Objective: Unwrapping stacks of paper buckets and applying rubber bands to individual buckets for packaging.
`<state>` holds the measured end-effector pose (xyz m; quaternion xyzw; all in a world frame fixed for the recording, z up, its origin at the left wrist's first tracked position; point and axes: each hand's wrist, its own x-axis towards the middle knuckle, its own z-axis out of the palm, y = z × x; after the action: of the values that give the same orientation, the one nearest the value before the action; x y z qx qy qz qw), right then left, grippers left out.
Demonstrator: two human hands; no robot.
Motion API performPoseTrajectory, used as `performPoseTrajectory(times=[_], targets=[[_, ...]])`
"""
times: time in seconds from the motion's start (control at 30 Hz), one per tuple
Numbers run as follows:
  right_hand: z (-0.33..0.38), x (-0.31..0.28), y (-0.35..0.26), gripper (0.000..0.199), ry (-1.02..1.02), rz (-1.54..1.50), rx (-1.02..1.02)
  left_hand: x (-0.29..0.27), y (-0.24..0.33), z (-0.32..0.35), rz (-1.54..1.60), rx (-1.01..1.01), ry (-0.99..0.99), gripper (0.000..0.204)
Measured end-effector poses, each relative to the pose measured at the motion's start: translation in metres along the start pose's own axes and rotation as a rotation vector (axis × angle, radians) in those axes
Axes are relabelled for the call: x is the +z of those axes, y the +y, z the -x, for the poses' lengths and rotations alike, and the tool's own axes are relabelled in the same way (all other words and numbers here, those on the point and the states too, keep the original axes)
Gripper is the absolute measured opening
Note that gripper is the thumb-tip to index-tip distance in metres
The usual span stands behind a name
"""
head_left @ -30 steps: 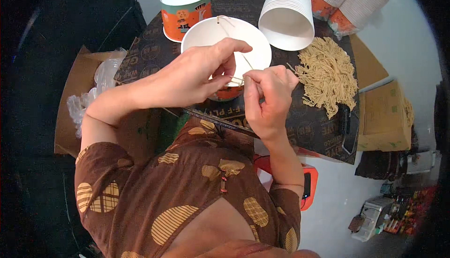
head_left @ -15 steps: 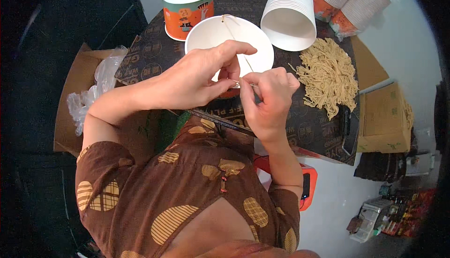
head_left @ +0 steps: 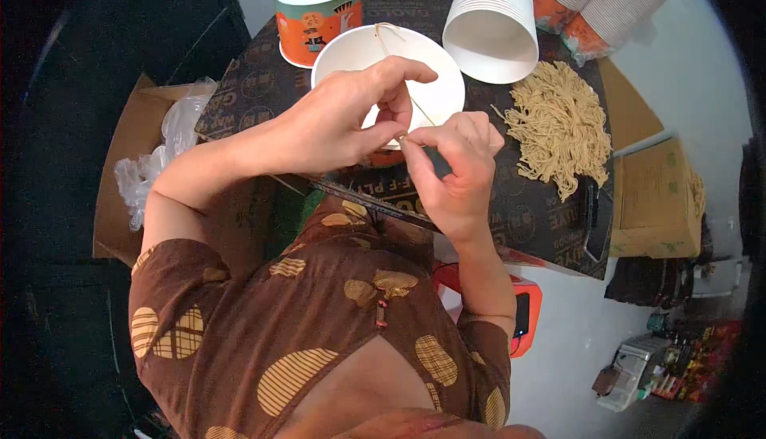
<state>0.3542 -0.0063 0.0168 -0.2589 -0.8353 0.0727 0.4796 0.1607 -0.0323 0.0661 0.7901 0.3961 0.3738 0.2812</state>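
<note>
A white-lined paper bucket stands mouth up on the table in front of me. A thin tan cord runs from a hole in its far rim across the opening to my fingers. My left hand pinches at the bucket's near rim, thumb and fingertips closed on the cord. Against it, my right hand pinches the cord's end between thumb and forefinger. Whether a knot lies between the fingertips is hidden. Right of my hands lies a heap of tan cords.
An orange and green bucket stands upside down at the back left. A stack of white buckets lies tipped beside it. Wrapped bucket stacks are at the far right. Cardboard boxes flank the table, one holding clear plastic bags.
Both hands stay at the near rim and have shifted very slightly, fingertips still together. The bucket has moved a touch to the left.
</note>
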Motion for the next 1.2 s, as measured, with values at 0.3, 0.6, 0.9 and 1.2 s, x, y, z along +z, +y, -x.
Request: performPoseTrajectory(times=[0.3, 0.6, 0.9, 1.2], targets=[[0.000, 0.000, -0.004, 0.011, 0.065, -0.188, 0.094, -0.003, -0.003, 0.001, -0.102, 0.047, -0.037, 0.011], [0.000, 0.001, -0.005, 0.010, 0.074, -0.205, 0.124, -0.001, -0.001, 0.004, -0.114, 0.082, -0.023, 0.023], [0.002, 0.000, -0.003, 0.010, 0.078, -0.195, 0.110, 0.004, -0.003, 0.004, -0.156, 0.131, 0.017, 0.025], [0.004, -0.007, 0.004, 0.009, 0.047, -0.162, 0.108, 0.000, -0.007, 0.003, -0.172, 0.234, -0.004, 0.013]])
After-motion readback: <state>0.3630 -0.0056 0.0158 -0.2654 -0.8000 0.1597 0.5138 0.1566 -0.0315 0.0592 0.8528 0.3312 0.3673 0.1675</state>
